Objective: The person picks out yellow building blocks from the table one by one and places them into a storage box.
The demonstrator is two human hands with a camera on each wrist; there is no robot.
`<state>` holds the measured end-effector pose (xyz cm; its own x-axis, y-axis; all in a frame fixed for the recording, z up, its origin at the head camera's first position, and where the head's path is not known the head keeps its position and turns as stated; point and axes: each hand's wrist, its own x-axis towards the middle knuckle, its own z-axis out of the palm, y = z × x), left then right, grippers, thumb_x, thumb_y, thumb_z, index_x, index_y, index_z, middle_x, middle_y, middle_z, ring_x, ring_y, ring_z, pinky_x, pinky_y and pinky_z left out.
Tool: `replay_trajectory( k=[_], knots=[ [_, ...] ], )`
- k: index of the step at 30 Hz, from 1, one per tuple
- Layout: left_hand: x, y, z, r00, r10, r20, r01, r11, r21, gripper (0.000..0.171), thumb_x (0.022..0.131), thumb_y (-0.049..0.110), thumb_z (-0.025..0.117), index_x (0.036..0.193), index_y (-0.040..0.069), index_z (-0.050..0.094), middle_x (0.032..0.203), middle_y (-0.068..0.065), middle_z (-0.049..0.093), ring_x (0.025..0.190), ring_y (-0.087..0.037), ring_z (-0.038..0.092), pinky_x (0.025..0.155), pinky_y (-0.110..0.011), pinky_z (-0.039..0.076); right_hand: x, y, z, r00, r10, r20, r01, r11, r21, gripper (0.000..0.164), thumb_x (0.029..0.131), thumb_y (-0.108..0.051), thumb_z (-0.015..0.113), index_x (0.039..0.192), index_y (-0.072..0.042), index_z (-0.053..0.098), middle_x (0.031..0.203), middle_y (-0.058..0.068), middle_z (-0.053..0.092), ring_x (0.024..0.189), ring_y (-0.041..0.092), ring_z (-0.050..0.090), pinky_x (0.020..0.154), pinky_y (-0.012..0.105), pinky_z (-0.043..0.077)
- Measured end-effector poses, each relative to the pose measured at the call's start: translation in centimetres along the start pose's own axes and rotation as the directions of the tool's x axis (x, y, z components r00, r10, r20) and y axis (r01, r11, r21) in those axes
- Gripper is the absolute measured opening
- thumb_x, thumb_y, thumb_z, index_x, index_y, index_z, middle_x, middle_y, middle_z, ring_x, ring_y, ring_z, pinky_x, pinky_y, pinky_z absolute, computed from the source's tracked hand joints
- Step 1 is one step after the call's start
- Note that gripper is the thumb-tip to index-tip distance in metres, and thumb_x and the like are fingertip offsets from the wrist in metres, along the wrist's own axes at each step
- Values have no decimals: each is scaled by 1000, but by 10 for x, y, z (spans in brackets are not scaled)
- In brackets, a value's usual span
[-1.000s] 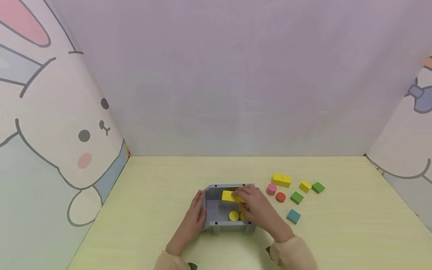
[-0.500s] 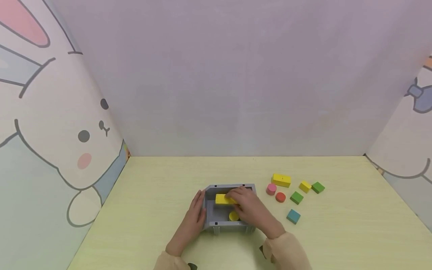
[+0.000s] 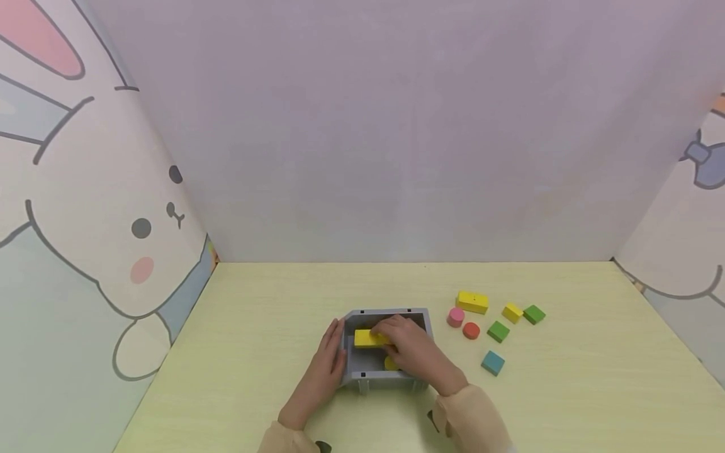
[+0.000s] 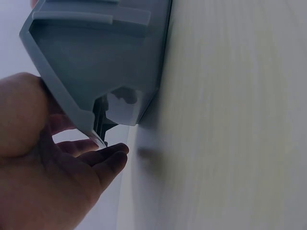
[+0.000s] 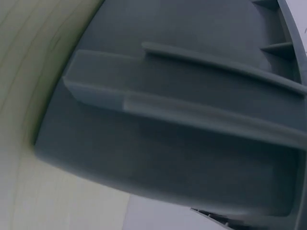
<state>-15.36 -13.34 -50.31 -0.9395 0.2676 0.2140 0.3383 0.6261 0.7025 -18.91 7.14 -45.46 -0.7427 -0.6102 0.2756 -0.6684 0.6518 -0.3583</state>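
A small grey plastic bin (image 3: 385, 375) stands on the table in the head view. My right hand (image 3: 416, 352) reaches into it and pinches a long yellow block (image 3: 364, 338) from above, which lies crosswise. A round yellow block (image 3: 389, 363) sits on the bin floor, partly hidden by that hand. Against the bin's left end rests my left hand (image 3: 324, 368), its fingers fairly straight and the thumb apart. In the left wrist view, fingers (image 4: 103, 165) extend beside the bin's edge. The right wrist view shows only the bin's outer wall (image 5: 168, 153), so that hand's fingers are hidden there.
Right of the bin lie loose blocks: a long yellow one (image 3: 472, 302), a pink cylinder (image 3: 455, 318), a red disc (image 3: 471, 331), a small yellow block (image 3: 512, 313), two green blocks (image 3: 498, 331) and a blue one (image 3: 493, 363). A pale wall backs the table (image 3: 272, 302).
My right hand has moved left inside the bin with the yellow block, which now sits lower and nearer the left end. The left hand has stayed in place.
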Motion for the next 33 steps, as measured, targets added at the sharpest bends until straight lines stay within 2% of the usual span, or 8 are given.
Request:
replay_trajectory(
  k=[19,33],
  knots=[
    [1,2,-3,1000,-7,12,7,1000,-7,52,96,8,41,143,1,20,148,-27,20,132,-38,24,105,-56,32,6,0,4,997,42,60,-44,999,30,26,78,-3,67,103,-8,65,100,2,68,91,16,56,85,38,54],
    [0,0,-1,1000,-13,13,13,1000,-2,52,96,8,41,144,3,20,148,-26,20,132,-38,24,105,-56,32,7,1,9,995,69,73,-70,998,2,23,79,-2,66,101,-8,67,96,1,68,88,15,56,81,37,55]
  ],
)
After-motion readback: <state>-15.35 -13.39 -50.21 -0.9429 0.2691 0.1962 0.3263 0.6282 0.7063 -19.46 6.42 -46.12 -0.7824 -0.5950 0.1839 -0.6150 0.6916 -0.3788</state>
